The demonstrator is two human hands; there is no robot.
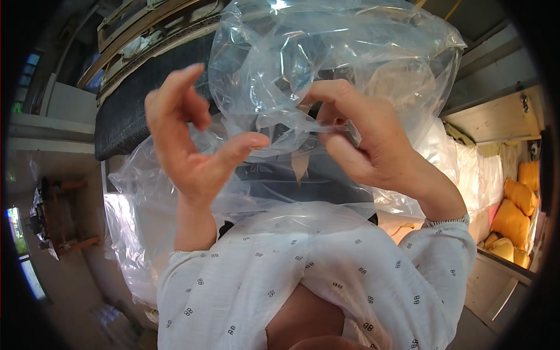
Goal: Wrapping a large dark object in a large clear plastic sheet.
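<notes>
A large sheet of clear plastic film [344,52], perhaps a bag, bunches up in front of me and spreads down across my lap. My right hand [370,134] pinches a gathered fold of it between thumb and fingers. To the left, my left hand [189,134] is raised with thumb and fingers apart and nothing between them. Its thumb tip is close to the film's loose folds; whether it touches them I cannot tell. Something dark shows through the plastic between my hands.
A dark padded surface [125,114] lies behind my left hand, with wooden strips [119,49] beyond it. More wrapped plastic film [469,175] is stacked to the right, near yellow-orange bundles [516,201] and a pale wooden panel [496,119]. A small wooden stand [67,216] is at far left.
</notes>
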